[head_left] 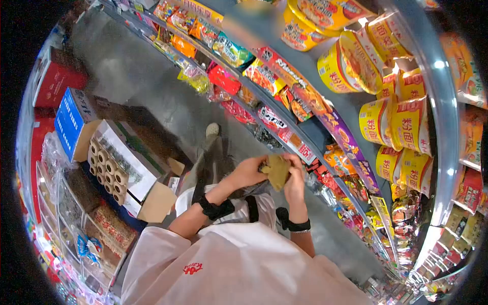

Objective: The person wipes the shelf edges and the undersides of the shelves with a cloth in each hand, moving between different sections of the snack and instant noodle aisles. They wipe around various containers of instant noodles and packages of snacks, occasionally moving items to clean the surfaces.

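In front of my torso, both hands are closed on a small olive-yellow folded cloth (278, 172). My left hand (249, 171) grips its left edge, with fingers curled in at the top. My right hand (294, 183) holds the right side, thumb and fingers against it. A black band circles each wrist. Just beyond and to the right of the hands runs a shelf with packets of snacks and noodles (274, 121). The exact kind of the folded piece is hard to make out.
Noodle tubs (351, 63) stand on the upper shelf at right. To the left, an open carton (147, 201) holds cardboard tubes (107, 173), beside a blue box (69, 122) and red boxes (61, 79). A grey floor aisle (152, 61) runs between.
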`<state>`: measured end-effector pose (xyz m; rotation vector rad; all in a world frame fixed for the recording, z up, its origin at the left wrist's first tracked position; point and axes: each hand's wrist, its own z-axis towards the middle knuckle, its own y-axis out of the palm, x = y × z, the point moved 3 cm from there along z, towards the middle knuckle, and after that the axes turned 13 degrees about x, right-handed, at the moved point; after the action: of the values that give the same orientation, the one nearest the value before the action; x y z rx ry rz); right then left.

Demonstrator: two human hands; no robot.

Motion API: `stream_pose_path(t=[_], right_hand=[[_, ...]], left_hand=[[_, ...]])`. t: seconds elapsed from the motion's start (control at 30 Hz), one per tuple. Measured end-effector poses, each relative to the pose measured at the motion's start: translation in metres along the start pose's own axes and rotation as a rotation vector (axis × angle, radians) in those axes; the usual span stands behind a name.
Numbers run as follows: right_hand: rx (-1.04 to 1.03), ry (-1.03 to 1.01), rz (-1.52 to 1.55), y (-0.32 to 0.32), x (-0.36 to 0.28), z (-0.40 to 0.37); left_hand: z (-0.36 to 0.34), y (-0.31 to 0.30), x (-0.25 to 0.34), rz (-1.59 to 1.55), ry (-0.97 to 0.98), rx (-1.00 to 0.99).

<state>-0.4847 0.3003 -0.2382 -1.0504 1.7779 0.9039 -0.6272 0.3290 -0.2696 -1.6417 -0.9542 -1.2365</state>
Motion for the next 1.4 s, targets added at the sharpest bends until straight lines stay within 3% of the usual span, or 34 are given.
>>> stream_pose_path(t=[0.1,0.13,0.23,0.27,0.4,0.47,0.5,0.57,0.6,0.63,0.7,0.83,1.0,1.1,1.27,1.4], right_hand=[[0.011,0.204,0.040,-0.001,0.032,0.006],[-0.058,0.184,-0.062,-0.002,0.040,0.008],[-0.202,0.204,-0.330,0.004,0.048,0.004],[-0.187,0.231,-0.192,-0.006,0.071,0.009],[-0.073,0.281,-0.171,-0.028,0.108,0.025],[0.092,0.021,-0.508,-0.044,0.119,0.038],[0.090,0.016,-0.509,-0.048,0.128,0.046],[0.297,-0.205,-0.696,-0.063,0.135,0.064],[0.322,-0.324,-0.813,-0.042,0.104,0.064],[0.318,-0.304,-0.835,-0.031,0.089,0.068],[0.299,-0.497,-0.902,-0.009,0.066,0.088],[0.266,-0.831,-0.909,0.040,0.060,0.135],[0.157,-1.112,-0.996,0.101,0.091,0.191],[0.054,-1.118,-1.072,0.128,0.089,0.204],[0.219,-1.317,-1.292,0.139,0.103,0.220],[0.213,-1.369,-1.363,0.128,0.103,0.225]], left_hand=[[-0.014,-0.007,-0.007,0.037,-0.074,0.145],[-0.018,-0.009,-0.005,0.012,-0.047,0.235],[-0.024,-0.007,-0.009,0.050,-0.098,0.176],[-0.026,-0.005,-0.018,0.047,-0.105,0.173],[-0.027,0.008,-0.053,-0.023,-0.082,0.221],[-0.026,0.010,-0.073,-0.118,-0.158,0.288],[-0.025,0.011,-0.088,-0.120,-0.154,0.291],[-0.026,0.011,-0.131,-0.087,-0.376,0.372],[-0.026,0.010,-0.146,-0.126,-0.387,0.466],[-0.027,0.007,-0.160,-0.340,-0.512,0.485],[-0.026,-0.008,-0.160,-0.821,-0.942,0.509],[-0.025,-0.046,-0.171,-0.913,-1.028,0.483],[-0.034,-0.077,-0.210,-0.966,-1.007,0.669],[-0.043,-0.088,-0.232,-1.068,-0.991,0.734],[-0.057,-0.096,-0.250,-1.071,-1.036,0.772],[-0.056,-0.093,-0.251,-1.026,-1.034,0.724]])
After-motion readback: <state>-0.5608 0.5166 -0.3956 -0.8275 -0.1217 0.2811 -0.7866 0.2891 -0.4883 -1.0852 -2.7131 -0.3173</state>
